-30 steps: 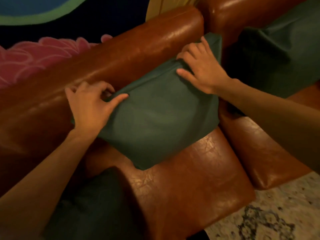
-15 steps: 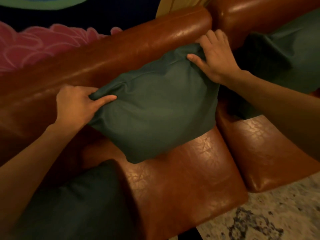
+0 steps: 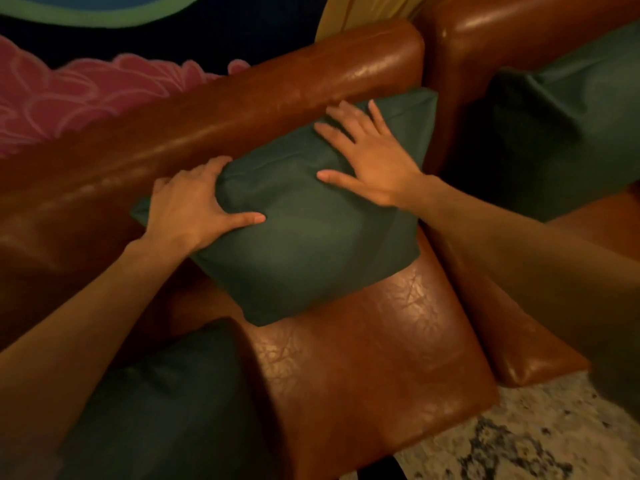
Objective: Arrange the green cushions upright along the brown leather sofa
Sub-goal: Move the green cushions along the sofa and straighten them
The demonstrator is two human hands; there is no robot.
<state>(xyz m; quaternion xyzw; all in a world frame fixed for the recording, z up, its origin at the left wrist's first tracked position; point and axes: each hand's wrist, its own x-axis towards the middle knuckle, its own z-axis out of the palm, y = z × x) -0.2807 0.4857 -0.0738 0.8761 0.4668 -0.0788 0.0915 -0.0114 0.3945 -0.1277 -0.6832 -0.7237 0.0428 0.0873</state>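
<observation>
The middle green cushion (image 3: 304,233) leans against the backrest (image 3: 207,126) of the brown leather sofa (image 3: 374,358), its lower edge resting on the seat and its top edge touching the backrest, so it stands tilted rather than fully upright. Its long axis runs along the backrest, from lower left to upper right. The left hand (image 3: 188,209) is curled over the cushion's upper left corner, thumb on the front face and fingers (image 3: 207,168) wrapped behind, apparently gripping the fabric. The right hand (image 3: 372,161) lies open and flat on the front face near the upper right corner, gripping nothing. Both hands sit equally close; any further straightening looks to turn on pushing the top edge back toward the backrest. A second cushion (image 3: 561,133) rests farther right of the middle one, and a third (image 3: 166,410) nearer left, both dark and partly cut off. The left fingertips are hidden behind the cushion.
</observation>
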